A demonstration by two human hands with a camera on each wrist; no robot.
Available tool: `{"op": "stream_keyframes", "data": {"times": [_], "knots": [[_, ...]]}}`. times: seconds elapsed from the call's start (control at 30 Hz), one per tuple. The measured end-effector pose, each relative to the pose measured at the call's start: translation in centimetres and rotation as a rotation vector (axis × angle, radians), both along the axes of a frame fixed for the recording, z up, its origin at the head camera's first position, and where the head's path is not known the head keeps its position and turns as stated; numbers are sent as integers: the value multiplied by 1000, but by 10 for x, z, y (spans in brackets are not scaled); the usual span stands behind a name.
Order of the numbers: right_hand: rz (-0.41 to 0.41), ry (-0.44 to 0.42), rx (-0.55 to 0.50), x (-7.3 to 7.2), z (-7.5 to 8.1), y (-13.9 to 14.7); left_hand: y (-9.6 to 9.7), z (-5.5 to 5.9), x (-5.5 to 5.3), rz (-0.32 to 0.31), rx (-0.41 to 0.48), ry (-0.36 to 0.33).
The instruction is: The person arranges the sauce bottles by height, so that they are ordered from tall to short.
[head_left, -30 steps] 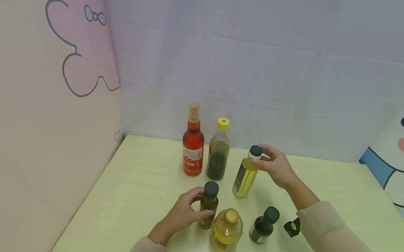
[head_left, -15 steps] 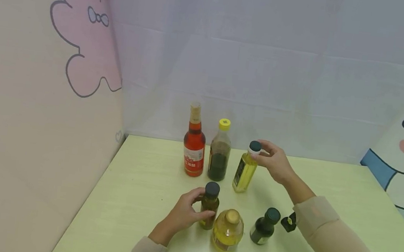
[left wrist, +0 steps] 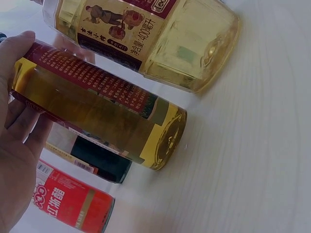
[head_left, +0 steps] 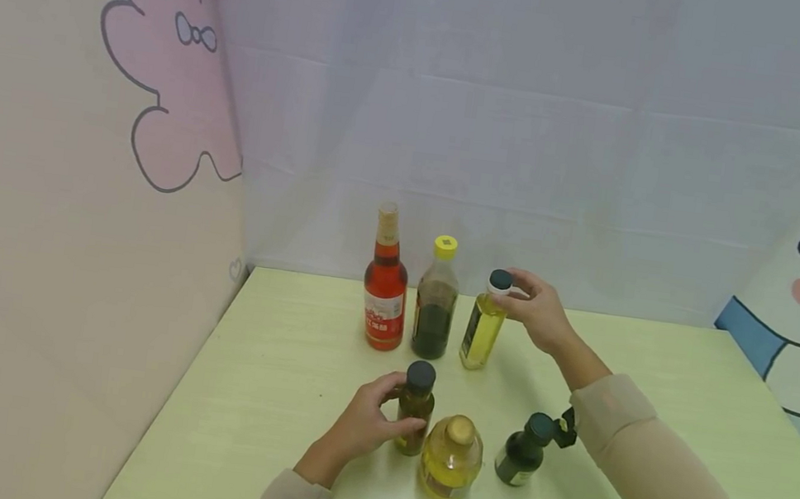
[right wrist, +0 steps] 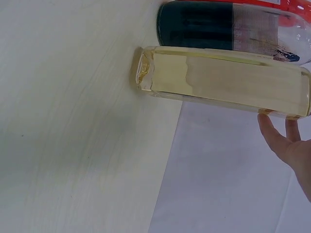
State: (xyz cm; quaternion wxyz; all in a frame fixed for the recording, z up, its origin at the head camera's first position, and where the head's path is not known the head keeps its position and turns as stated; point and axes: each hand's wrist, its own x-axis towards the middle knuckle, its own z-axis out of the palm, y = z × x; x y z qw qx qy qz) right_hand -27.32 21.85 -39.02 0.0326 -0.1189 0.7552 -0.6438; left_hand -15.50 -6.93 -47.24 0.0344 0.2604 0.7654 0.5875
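My left hand (head_left: pixel 369 425) grips a small round dark-capped oil bottle (head_left: pixel 416 405), thumb in front and fingers behind. In the left wrist view this oil bottle (left wrist: pixel 92 107) shows amber liquid and a dark red label; its base is close over the table. Farther back, my right hand (head_left: pixel 541 310) holds a tall square bottle of yellow oil (head_left: pixel 481 339) by its neck, under the dark green cap. The right wrist view shows the square bottle (right wrist: pixel 228 80) beside a bottle of dark liquid (right wrist: pixel 194 24). A round-bellied gold-capped oil bottle (head_left: pixel 450 468) stands just right of the left hand's bottle.
At the back stand a red vinegar bottle (head_left: pixel 383 306) and a yellow-capped bottle of dark sauce (head_left: pixel 435 312). A small dark green-capped bottle (head_left: pixel 518 462) is near the right sleeve. Behind the pale table (head_left: pixel 266 366) hangs a light cloth (head_left: pixel 460 124).
My right hand has moved the square oil bottle back and slightly left, nearer the yellow-capped bottle, and it leans less. The left hand keeps its grip in the same place.
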Motion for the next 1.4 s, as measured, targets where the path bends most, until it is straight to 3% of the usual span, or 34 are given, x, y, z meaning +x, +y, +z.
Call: {"op": "stream_keyframes", "data": {"times": [0.27,0.67,0.8,1.03,1.27,1.4], "knots": [[-28,5,-32,-7,-3,-7,-1,32,13,-9,-15,2],[-66,-49,-37,-14,-3,-19,0,35,14,-20,11,-5],[-80,-61,-51,-16,-4,-22,0,32,12,-20,5,14],[-87,-61,-77,-17,-4,-25,1,1,-1,-3,11,3],[-110,-70,-71,-18,-5,-28,-1,-5,-3,-20,31,60],[-127,-67,-67,-19,-6,-29,-1,-4,-3,-18,29,57]]}}
